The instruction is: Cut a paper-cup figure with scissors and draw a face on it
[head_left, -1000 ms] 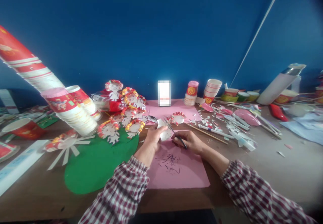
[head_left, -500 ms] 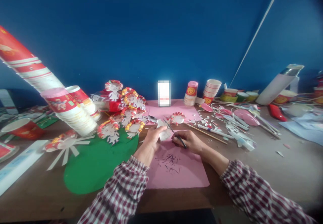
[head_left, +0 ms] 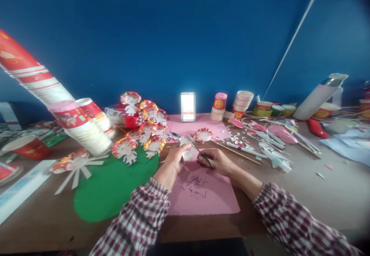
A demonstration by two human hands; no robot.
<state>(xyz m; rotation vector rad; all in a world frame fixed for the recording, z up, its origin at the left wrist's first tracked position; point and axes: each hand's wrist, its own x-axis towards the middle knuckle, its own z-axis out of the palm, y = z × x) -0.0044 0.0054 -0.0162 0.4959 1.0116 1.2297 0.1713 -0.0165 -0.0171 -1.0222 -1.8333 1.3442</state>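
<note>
Between thumb and fingers, my left hand [head_left: 174, 159] pinches a small piece of white paper [head_left: 189, 154]. My right hand [head_left: 216, 161] is closed around scissors [head_left: 206, 159] with dark handles, whose blades point up and left beside the paper. Under both hands lies a pink sheet [head_left: 215, 200] with dark marks or scraps on it. Just beyond the hands rests a round paper piece with a red and yellow rim [head_left: 202, 135]. Several white paper figures [head_left: 126, 149] with red and yellow ruffled edges stand or lie left of my left hand.
A green rounded sheet [head_left: 101, 194] covers part of the table at left. Stacked paper cups [head_left: 83, 133] lean there, and more cups [head_left: 219, 106] stand at the back. Paper scraps [head_left: 268, 144], a wooden stick [head_left: 238, 153] and a red object [head_left: 317, 129] lie at right.
</note>
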